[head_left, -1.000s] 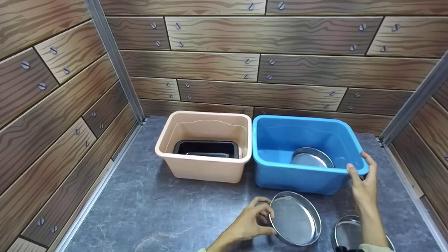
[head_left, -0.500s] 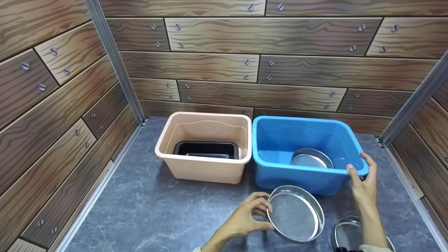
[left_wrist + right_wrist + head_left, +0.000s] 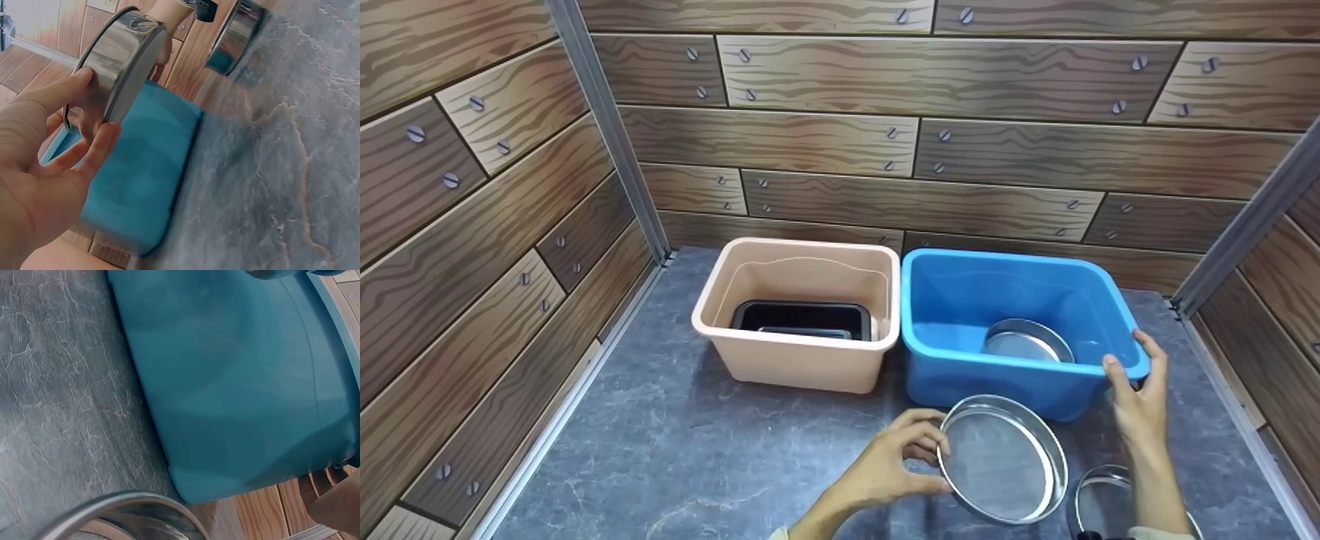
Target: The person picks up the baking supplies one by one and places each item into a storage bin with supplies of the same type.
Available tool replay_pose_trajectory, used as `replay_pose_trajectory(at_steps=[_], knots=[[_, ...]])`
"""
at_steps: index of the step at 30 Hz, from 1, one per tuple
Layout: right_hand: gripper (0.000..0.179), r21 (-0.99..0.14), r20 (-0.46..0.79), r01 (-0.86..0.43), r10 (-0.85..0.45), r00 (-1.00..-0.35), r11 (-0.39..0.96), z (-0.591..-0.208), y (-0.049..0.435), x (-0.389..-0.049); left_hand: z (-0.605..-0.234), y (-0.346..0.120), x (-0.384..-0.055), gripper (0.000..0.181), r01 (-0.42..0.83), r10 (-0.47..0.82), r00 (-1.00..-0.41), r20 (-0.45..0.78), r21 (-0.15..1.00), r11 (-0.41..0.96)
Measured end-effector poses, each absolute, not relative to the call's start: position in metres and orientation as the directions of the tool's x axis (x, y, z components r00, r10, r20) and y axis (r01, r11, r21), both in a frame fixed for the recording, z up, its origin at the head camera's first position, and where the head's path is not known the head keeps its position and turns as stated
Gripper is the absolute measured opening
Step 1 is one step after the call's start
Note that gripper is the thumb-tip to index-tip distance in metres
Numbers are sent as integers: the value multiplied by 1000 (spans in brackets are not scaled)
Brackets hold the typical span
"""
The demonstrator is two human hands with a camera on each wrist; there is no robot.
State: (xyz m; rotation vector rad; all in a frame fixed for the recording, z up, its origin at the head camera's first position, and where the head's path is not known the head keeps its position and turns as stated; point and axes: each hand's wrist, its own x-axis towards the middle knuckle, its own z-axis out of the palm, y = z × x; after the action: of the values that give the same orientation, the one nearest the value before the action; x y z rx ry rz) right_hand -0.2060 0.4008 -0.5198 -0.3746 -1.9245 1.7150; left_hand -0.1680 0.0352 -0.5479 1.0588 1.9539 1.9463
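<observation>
My left hand (image 3: 896,461) grips the rim of a round steel sieve (image 3: 1001,459), held tilted above the grey tabletop just in front of the blue tub (image 3: 956,375). The left wrist view shows its shiny side wall (image 3: 121,62) between my thumb and fingers. My right hand (image 3: 1136,390) holds the blue tub's near right corner, thumb on the rim. Another round steel pan (image 3: 1026,339) lies inside the blue tub. A third steel pan (image 3: 1099,502) sits on the table under my right forearm; its rim (image 3: 129,512) shows in the right wrist view.
A beige tub (image 3: 799,356) stands against the blue tub's left side, with a black rectangular tray (image 3: 802,316) inside. Wood-pattern walls close in the back and both sides. Bare grey tabletop (image 3: 675,442) lies at the front left.
My left hand has lifted the sieve slightly up and to the right, closer to the blue tub's front wall. The right hand has stayed on the tub's corner.
</observation>
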Motion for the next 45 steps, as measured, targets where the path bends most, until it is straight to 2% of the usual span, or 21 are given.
replay_pose_trajectory(at_steps=[12,24,31,40,45], knots=[[60,-975,220,-186,552,-804,118,-523,400,-208,-519,28,-180,36,393,524,-726,445,894,-214],[60,-975,224,-180,554,-802,133,-519,398,-208,-499,27,-189,36,440,466,-755,461,884,-160],[60,-983,183,-141,550,-815,118,-522,397,-206,-493,30,-192,38,430,409,-787,461,886,-171],[61,-984,172,-119,539,-825,132,-521,398,-205,-487,34,-200,34,443,373,-789,489,872,-207],[59,-984,176,-130,547,-819,121,-519,397,-205,-481,36,-204,32,439,369,-799,475,880,-182]])
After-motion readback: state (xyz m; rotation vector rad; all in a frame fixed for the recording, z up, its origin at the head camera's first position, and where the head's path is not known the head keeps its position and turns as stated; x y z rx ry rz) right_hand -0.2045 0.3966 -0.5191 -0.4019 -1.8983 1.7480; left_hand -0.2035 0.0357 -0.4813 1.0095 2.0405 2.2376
